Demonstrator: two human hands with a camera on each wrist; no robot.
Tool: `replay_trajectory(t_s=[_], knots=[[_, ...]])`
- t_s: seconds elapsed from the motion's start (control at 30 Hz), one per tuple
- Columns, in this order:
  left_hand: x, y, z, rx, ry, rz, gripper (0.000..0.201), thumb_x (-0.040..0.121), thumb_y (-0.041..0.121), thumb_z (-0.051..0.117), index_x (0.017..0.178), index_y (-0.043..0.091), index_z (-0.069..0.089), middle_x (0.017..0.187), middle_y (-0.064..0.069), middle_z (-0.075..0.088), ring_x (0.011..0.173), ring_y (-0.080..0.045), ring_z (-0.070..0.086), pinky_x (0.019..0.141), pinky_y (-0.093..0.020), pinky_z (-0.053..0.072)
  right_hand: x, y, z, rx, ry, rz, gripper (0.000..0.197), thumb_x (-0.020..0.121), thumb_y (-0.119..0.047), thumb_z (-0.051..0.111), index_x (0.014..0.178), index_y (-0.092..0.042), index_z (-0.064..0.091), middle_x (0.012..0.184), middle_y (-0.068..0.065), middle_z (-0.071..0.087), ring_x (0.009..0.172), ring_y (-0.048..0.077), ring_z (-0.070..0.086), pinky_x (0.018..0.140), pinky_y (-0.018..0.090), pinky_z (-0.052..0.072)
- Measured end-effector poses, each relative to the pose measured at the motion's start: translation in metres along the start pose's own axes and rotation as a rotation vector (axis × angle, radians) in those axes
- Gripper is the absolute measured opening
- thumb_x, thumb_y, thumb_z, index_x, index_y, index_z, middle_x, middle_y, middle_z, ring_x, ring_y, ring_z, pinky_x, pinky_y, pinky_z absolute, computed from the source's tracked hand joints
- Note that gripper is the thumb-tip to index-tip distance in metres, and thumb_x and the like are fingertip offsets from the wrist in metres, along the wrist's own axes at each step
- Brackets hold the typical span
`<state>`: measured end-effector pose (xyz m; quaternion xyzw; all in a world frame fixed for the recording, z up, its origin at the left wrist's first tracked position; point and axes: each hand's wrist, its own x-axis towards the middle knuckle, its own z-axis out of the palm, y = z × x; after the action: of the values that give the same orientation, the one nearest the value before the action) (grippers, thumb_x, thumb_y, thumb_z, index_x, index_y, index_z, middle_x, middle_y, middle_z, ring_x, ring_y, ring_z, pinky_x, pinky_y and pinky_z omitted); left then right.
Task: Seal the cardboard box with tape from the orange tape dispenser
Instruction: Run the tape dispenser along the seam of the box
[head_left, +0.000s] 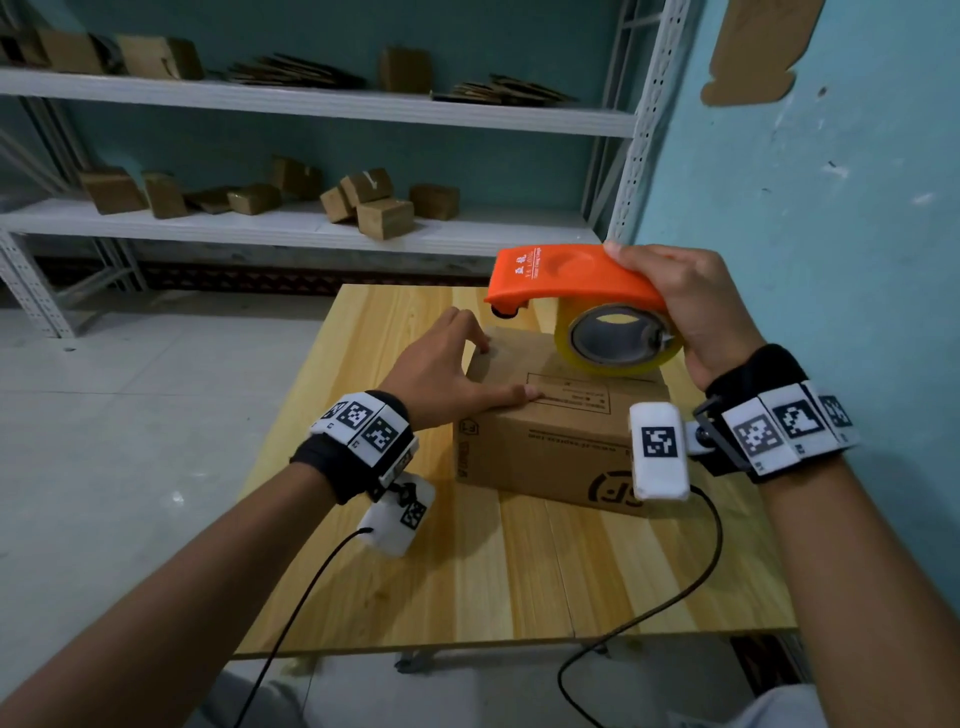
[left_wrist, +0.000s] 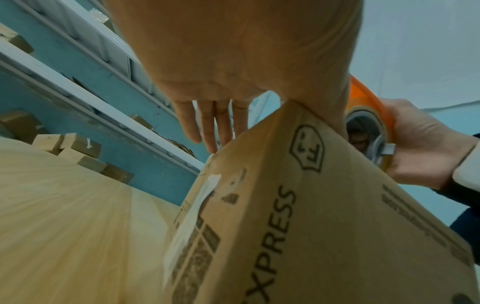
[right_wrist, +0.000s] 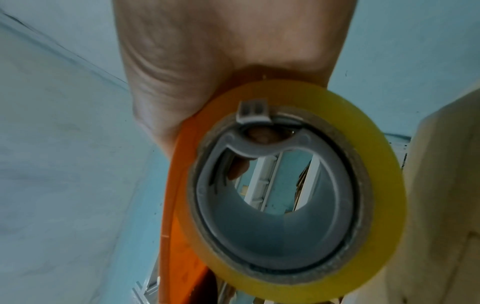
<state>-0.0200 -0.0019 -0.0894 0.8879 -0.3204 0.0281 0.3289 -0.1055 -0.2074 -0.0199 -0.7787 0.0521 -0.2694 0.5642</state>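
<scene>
A closed cardboard box (head_left: 550, 441) with black print sits on the wooden table (head_left: 467, 582). My left hand (head_left: 457, 364) lies on the box's top left part, fingers straight, thumb along the near edge; the left wrist view shows those fingers (left_wrist: 207, 127) reaching over the box (left_wrist: 311, 226). My right hand (head_left: 691, 306) grips the orange tape dispenser (head_left: 566, 275) from above, just over the far right of the box. Its yellowish tape roll (head_left: 618, 338) hangs close to the box top. The right wrist view is filled by the roll (right_wrist: 298, 189) and the orange body (right_wrist: 179, 226).
White metal shelves (head_left: 311, 223) behind the table carry several small cardboard boxes and flattened cartons. A teal wall (head_left: 831, 208) stands close on the right. Black cables (head_left: 675, 597) run from both wrist cameras across the table's near edge. Grey floor lies to the left.
</scene>
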Motion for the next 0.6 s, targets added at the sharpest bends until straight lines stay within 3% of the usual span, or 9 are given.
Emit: replay_trajectory(t_s=[0.13, 0.23, 0.37, 0.53, 0.6], knots=[[-0.002, 0.001, 0.003, -0.009, 0.025, -0.004, 0.077, 0.060, 0.072, 0.071, 0.115, 0.023, 0.049, 0.119, 0.009, 0.047, 0.104, -0.009, 0.049, 0.080, -0.029, 0.046, 0.004, -0.002, 0.009, -0.002, -0.015, 0.007, 0.054, 0.088, -0.040, 0.069, 0.100, 0.012, 0.067, 0.080, 0.016, 0.062, 0.072, 0.022, 0.060, 0.076, 0.030, 0.050], [-0.003, 0.002, 0.004, -0.053, 0.047, 0.024, 0.082, 0.062, 0.068, 0.073, 0.126, 0.028, 0.043, 0.117, 0.010, 0.046, 0.104, -0.008, 0.048, 0.081, -0.025, 0.042, 0.005, 0.003, 0.015, -0.021, -0.024, 0.045, 0.051, 0.086, -0.039, 0.072, 0.099, 0.010, 0.069, 0.080, 0.018, 0.064, 0.071, 0.024, 0.062, 0.076, 0.033, 0.051], [-0.004, 0.002, 0.005, -0.093, 0.048, 0.015, 0.081, 0.062, 0.064, 0.076, 0.127, 0.029, 0.042, 0.115, 0.010, 0.045, 0.104, -0.008, 0.047, 0.084, -0.025, 0.040, 0.007, 0.006, 0.018, -0.060, -0.041, 0.066, 0.046, 0.086, -0.040, 0.072, 0.099, 0.004, 0.073, 0.080, 0.015, 0.067, 0.072, 0.022, 0.063, 0.078, 0.033, 0.051], [-0.002, 0.000, 0.002, -0.113, 0.001, -0.008, 0.082, 0.063, 0.062, 0.077, 0.128, 0.025, 0.045, 0.119, 0.008, 0.045, 0.107, -0.008, 0.046, 0.087, -0.027, 0.041, 0.010, 0.009, 0.018, -0.091, -0.063, 0.083, 0.053, 0.086, -0.042, 0.071, 0.104, 0.008, 0.070, 0.079, 0.016, 0.064, 0.071, 0.022, 0.061, 0.077, 0.030, 0.050], [-0.002, -0.001, -0.003, -0.186, -0.038, -0.026, 0.079, 0.065, 0.054, 0.079, 0.130, 0.023, 0.044, 0.123, 0.009, 0.044, 0.109, -0.005, 0.042, 0.090, -0.026, 0.037, 0.010, 0.009, 0.019, -0.098, -0.071, 0.084, 0.052, 0.086, -0.042, 0.071, 0.103, 0.008, 0.070, 0.079, 0.016, 0.063, 0.071, 0.023, 0.061, 0.076, 0.030, 0.050]])
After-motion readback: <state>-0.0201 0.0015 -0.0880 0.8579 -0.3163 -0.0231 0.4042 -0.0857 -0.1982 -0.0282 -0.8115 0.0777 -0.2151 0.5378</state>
